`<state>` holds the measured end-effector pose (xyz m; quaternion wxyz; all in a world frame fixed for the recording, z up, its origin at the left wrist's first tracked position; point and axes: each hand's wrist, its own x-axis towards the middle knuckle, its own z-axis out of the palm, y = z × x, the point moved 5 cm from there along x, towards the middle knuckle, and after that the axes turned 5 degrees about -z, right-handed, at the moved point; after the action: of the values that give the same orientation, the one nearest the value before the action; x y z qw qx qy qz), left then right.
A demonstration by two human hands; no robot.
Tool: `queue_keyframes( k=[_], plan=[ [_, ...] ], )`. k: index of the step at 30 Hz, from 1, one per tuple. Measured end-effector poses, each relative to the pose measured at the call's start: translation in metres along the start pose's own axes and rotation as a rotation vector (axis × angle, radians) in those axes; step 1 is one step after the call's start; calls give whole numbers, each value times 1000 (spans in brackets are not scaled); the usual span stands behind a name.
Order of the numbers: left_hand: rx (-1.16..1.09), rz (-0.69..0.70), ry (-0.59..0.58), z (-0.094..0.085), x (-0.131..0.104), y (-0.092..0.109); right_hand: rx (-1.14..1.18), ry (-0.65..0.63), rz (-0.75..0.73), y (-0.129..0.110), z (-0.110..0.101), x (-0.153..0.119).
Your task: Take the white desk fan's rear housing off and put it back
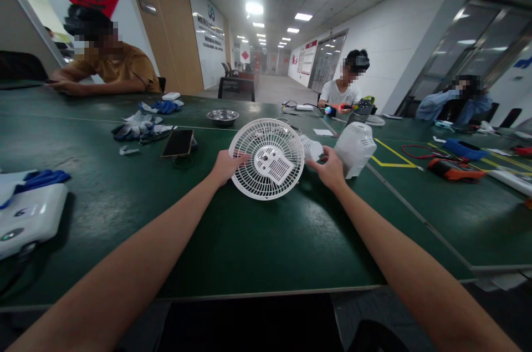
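Above the near part of the table, a round white fan grille (272, 166) with a slotted hub plate faces me. My left hand (226, 167) is closed on its left rim, thumb across the bars. Just right of the grille is a white rounded plastic part (311, 149), partly hidden behind the rim. My right hand (331, 169) grips this part between thumb and fingers. A taller white plastic housing (355, 148) with vent slots stands right beside my right hand.
A metal bowl (223, 117), a dark phone (178, 143) and work gloves (139, 127) lie to the left. At the left edge is a white device (35, 216) with a cable. An orange multimeter (455, 169) lies right. Three people sit around the table.
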<state>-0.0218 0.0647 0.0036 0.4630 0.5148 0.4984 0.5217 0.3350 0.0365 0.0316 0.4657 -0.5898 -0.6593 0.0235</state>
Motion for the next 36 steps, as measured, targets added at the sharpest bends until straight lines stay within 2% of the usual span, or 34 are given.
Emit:
queue_keyframes(
  k=[5, 9, 12, 14, 16, 18, 20, 22, 24, 26, 27, 29, 32, 36],
  plan=[
    [8, 6, -20, 0, 1, -1, -205, -167, 192, 27, 11, 1],
    [4, 32, -20, 0, 2, -2, -380, -251, 223, 31, 16, -1],
    [-4, 15, -12, 0, 3, -3, -346, -200, 170, 19, 13, -3],
    [-2, 0, -10, 0, 4, -3, -262, -107, 63, 3, 5, -2],
    [7, -4, -7, -1, 3, -2, -137, -6, -47, -13, -3, -2],
    [14, -4, -7, -1, 3, -1, 56, -1, -66, -25, -5, -3],
    [13, -5, -10, 0, 3, -1, 345, -128, 60, -31, 7, -9],
    [9, 0, -16, 0, 2, -1, 665, -336, 286, -38, 28, -23],
    [11, 20, -23, 0, 1, 0, 875, -561, 508, -50, 49, -43],
    [23, 54, -22, 0, 0, 2, 1024, -762, 601, -68, 62, -60],
    [31, 72, -18, 0, -1, 3, 1088, -794, 629, -75, 65, -65],
    [43, 106, -13, 0, -3, 5, 1180, -792, 661, -86, 66, -70],
    [33, 146, -8, 1, -4, 8, 1215, -683, 661, -92, 62, -68],
    [-64, 107, -8, 2, 0, 5, 1163, -490, 506, -88, 54, -56]
  ],
)
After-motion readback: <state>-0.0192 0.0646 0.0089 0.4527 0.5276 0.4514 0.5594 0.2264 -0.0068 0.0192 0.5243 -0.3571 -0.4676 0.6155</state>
